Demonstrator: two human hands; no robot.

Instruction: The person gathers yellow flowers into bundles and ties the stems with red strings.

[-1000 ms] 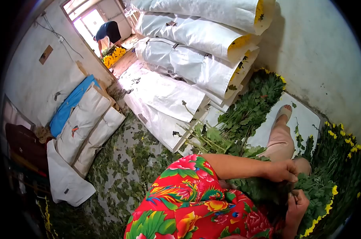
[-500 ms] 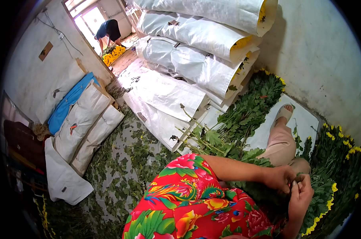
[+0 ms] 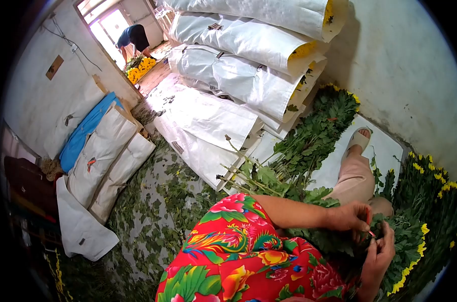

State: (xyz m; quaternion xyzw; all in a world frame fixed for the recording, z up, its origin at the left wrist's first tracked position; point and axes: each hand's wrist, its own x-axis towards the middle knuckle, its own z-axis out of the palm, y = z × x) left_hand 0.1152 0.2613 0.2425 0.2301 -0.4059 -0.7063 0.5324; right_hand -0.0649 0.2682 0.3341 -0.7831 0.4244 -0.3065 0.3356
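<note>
My left hand (image 3: pixel 350 217) reaches in from the left, fingers closed on a thin red strip (image 3: pixel 368 216) whose kind I cannot make out. A pinkish, shiny bit shows by its fingertips. Just below, my right hand (image 3: pixel 378 252) is bent with its fingertips pinched together close to the left fingers; what they hold is hidden. Both hands are over a leafy bunch of yellow chrysanthemums (image 3: pixel 407 269), with flower heads along its right edge. A red floral garment (image 3: pixel 248 251) covers my upper arm and lap.
White wrapped flower bundles (image 3: pixel 233 75) are stacked ahead. More chrysanthemums (image 3: pixel 435 186) lie at the right wall, beside my outstretched leg (image 3: pixel 354 176). Fallen leaves (image 3: pixel 153 211) litter the floor. Wrapped packs (image 3: pixel 102 151) lean at left. Another person (image 3: pixel 134 40) bends over yellow flowers by the doorway.
My hands have moved slightly apart, and more of the red strip shows between them. The left fingers have lifted a little. The view has shifted slightly.
</note>
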